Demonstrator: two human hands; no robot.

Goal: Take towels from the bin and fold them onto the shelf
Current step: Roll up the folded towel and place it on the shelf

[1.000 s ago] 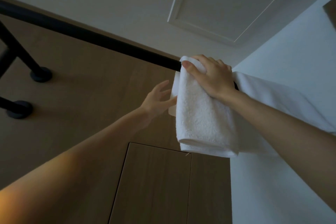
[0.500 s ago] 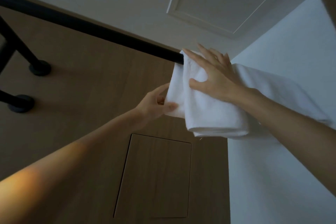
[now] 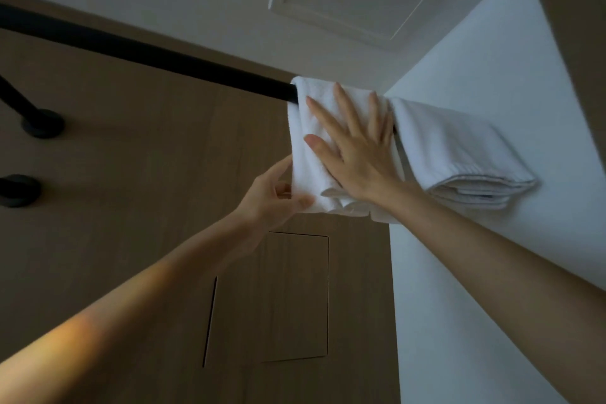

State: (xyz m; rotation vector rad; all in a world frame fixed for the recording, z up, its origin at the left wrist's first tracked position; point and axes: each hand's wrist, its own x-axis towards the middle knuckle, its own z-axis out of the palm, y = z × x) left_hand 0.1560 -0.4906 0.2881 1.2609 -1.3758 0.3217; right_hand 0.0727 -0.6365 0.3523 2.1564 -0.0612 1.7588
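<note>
Head view, tilted upward from below. At the far left I see two round black mounts (image 3: 42, 123) fixed to the wooden wall (image 3: 131, 174). From that side the black rail (image 3: 147, 52) runs across toward the right. Lower down, a rectangular hatch (image 3: 295, 295) is set into the wood.

The left hand (image 3: 272, 197) reaches up and pinches the lower left corner of the white towel (image 3: 301, 167), thumb on the front and fingers tucked behind. That towel hangs folded over the right end of the visible rail. The right hand (image 3: 357, 157) lies flat on the towel's front, fingers straight and spread, pressing it and grasping nothing.

Just beside it on the right, a second folded towel (image 3: 459, 154) hangs over the same rail. Its layered edges are at the bottom, in front of the white wall (image 3: 492, 272). From here I read the two towels as nearly touching at the top.
</note>
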